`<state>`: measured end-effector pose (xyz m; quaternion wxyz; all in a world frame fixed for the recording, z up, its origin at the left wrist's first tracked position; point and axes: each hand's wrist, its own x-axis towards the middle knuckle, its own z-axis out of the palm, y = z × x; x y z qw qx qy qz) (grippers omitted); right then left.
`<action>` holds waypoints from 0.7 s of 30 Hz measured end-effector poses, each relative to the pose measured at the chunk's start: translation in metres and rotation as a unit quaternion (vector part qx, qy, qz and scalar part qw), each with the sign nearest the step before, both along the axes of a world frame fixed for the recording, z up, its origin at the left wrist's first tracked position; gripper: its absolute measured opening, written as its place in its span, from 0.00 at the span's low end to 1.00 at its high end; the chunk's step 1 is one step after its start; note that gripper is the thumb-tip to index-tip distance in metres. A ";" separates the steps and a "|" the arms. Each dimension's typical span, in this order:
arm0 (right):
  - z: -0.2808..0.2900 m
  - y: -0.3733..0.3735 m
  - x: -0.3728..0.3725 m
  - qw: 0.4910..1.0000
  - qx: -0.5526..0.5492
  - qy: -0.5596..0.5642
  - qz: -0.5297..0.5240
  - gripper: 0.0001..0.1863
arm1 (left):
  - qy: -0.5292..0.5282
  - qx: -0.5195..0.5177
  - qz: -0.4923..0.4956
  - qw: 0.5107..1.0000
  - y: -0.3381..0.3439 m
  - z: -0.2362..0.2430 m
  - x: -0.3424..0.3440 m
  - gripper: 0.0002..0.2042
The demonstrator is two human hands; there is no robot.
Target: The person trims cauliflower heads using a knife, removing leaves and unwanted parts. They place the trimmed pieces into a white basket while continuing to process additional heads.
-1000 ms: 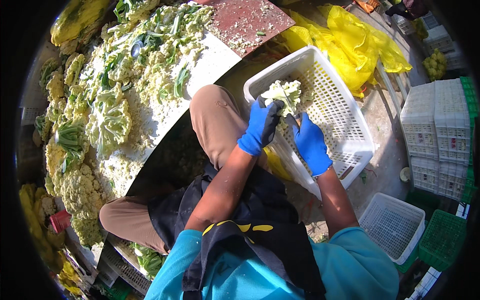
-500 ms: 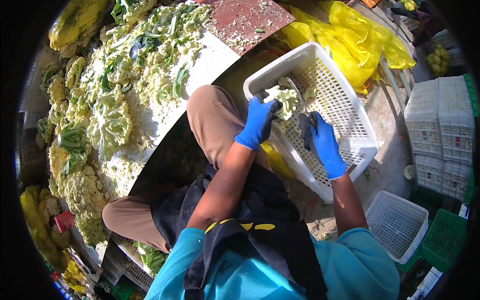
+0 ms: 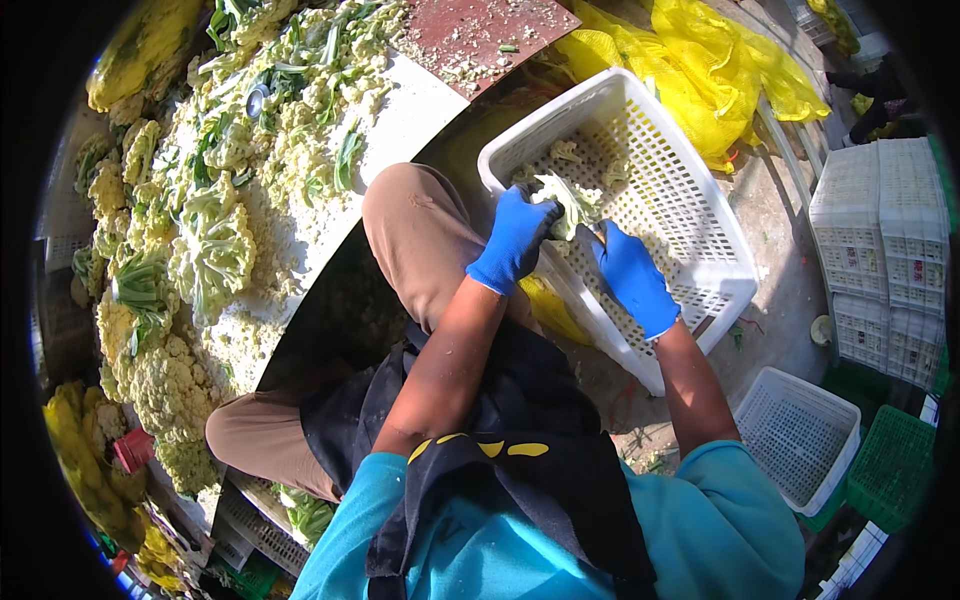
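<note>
On the white table (image 3: pixel 420 105) at left, a cauliflower heap (image 3: pixel 165 385) is spread in uncountable pieces. One cauliflower piece (image 3: pixel 573 208) is gripped by the left hand (image 3: pixel 512 240) above a large white basket (image 3: pixel 695 205) holding at least two loose florets (image 3: pixel 617 172), with the right hand (image 3: pixel 632 282) held close by, its grip indiscernible. At right, one smaller white basket (image 3: pixel 800 435) is set beside a green basket (image 3: pixel 893 465).

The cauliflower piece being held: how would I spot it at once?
Find the big perforated white crate beside the person's knee. Over its left part, the blue-gloved left hand holds the cauliflower piece. Unlike the smaller loose florets lying in the crate, this one is held up.
</note>
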<state>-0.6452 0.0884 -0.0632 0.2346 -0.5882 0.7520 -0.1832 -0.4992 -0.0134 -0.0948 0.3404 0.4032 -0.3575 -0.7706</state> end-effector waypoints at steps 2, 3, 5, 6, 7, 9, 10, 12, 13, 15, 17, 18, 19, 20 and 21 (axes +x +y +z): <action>0.002 -0.004 0.001 0.999 0.013 -0.029 -0.007 0.19 | -0.042 -0.022 0.018 0.999 0.002 0.002 -0.002 0.10; 0.000 -0.004 0.003 1.000 0.008 -0.026 -0.010 0.19 | -0.062 -0.033 0.028 0.997 0.003 0.003 -0.003 0.10; -0.004 -0.004 0.007 1.000 -0.002 -0.019 -0.013 0.19 | -0.054 -0.049 0.053 0.996 0.003 -0.003 -0.003 0.10; -0.003 -0.004 0.007 1.000 0.004 -0.008 -0.006 0.19 | -0.049 -0.057 0.065 0.995 0.003 -0.007 -0.002 0.10; 0.000 -0.005 0.006 1.000 0.010 0.003 0.000 0.19 | -0.033 -0.059 0.054 0.996 0.003 -0.003 -0.001 0.11; -0.003 -0.005 0.005 1.000 0.004 -0.016 0.000 0.19 | -0.001 -0.062 0.033 0.998 0.002 0.004 0.001 0.12; -0.008 -0.004 0.001 0.999 -0.008 -0.041 -0.008 0.20 | -0.007 -0.051 0.037 0.998 0.003 0.008 -0.002 0.13; -0.046 0.002 -0.014 0.970 0.036 -0.230 -0.074 0.20 | -0.025 -0.025 0.043 0.998 0.006 0.010 -0.008 0.14; -0.040 0.001 -0.006 0.988 0.025 -0.143 -0.052 0.19 | -0.036 -0.035 0.052 0.997 0.005 0.004 -0.005 0.15; -0.017 -0.005 0.015 0.999 -0.002 0.035 -0.008 0.18 | -0.057 -0.057 0.068 0.994 -0.001 -0.013 0.000 0.17; -0.028 -0.001 -0.004 0.995 0.018 0.098 0.030 0.17 | -0.065 -0.071 0.049 0.994 0.002 -0.011 -0.002 0.16; -0.030 -0.001 -0.013 0.990 0.022 0.134 0.042 0.17 | -0.069 -0.078 0.040 0.994 0.002 -0.010 -0.001 0.16; -0.034 0.002 -0.023 0.984 0.028 0.169 0.053 0.17 | -0.052 -0.074 0.051 0.995 0.002 -0.007 0.000 0.16; -0.049 0.007 -0.041 0.978 0.047 0.197 0.040 0.17 | -0.030 -0.070 0.057 0.995 0.002 -0.001 -0.002 0.15; -0.059 0.014 -0.054 0.996 0.035 -0.007 -0.080 0.17 | -0.007 -0.068 0.067 0.995 -0.001 0.003 -0.003 0.15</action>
